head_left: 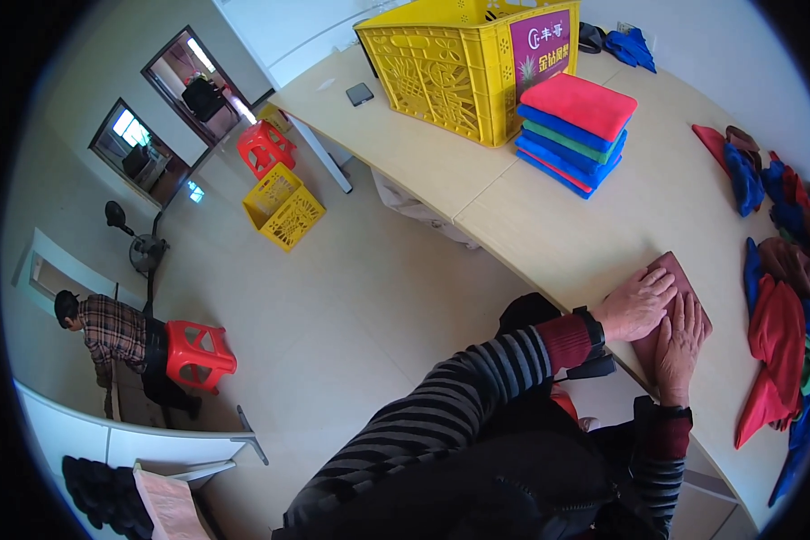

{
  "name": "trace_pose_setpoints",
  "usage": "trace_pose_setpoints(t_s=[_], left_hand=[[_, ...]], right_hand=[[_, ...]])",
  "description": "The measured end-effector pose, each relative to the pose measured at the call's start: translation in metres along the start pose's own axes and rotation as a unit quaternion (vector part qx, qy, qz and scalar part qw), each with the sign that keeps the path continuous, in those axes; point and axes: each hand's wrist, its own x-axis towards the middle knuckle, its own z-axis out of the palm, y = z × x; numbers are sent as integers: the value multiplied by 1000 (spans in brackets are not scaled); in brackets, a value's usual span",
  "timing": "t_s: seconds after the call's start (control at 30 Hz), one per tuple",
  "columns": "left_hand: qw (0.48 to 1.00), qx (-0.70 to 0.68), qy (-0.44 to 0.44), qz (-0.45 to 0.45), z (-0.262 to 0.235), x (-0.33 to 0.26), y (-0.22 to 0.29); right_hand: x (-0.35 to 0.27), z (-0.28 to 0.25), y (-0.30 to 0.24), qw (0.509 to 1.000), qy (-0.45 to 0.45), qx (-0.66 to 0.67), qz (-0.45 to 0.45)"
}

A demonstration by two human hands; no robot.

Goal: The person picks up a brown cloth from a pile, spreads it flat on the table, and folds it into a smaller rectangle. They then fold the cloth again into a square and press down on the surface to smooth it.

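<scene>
Both hands are down flat on a folded maroon cloth (684, 274) near the table's (594, 225) front edge. The left hand (637, 304) lies palm down across its near-left part, fingers spread and open, gripping nothing. The right hand (680, 340) presses beside it, fingers straight and together, also unclenched, touching the left.

To my eye this is the smoothing press on a fold. It goes best with flat palms and even weight, sliding outward toward the edges so no crease gets trapped and the corners stay stacked.

The cloth's long axis runs from the person's body away and slightly left, its far corner pointing roughly at the stack of folded cloths (574, 133), red on top, blue and green beneath. That stack sits against a yellow crate (450, 67). A loose heap of red, blue and brown cloths (783, 270) lies to the right.
</scene>
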Motion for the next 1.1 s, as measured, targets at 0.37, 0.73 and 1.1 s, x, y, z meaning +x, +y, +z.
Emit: trace_pose_setpoints(t_s=[0.37,0.73,1.1], left_hand=[[1000,-7,-1,-8,-3,1,-3],[1000,-9,4,-5,1,1,-3],[1000,-3,15,1,2,1,-4]], right_hand=[[3,-8,-8,1000,-4,17,1],[1,-7,-7,1000,-2,23,5],[1,-7,-8,999,-5,32,10]])
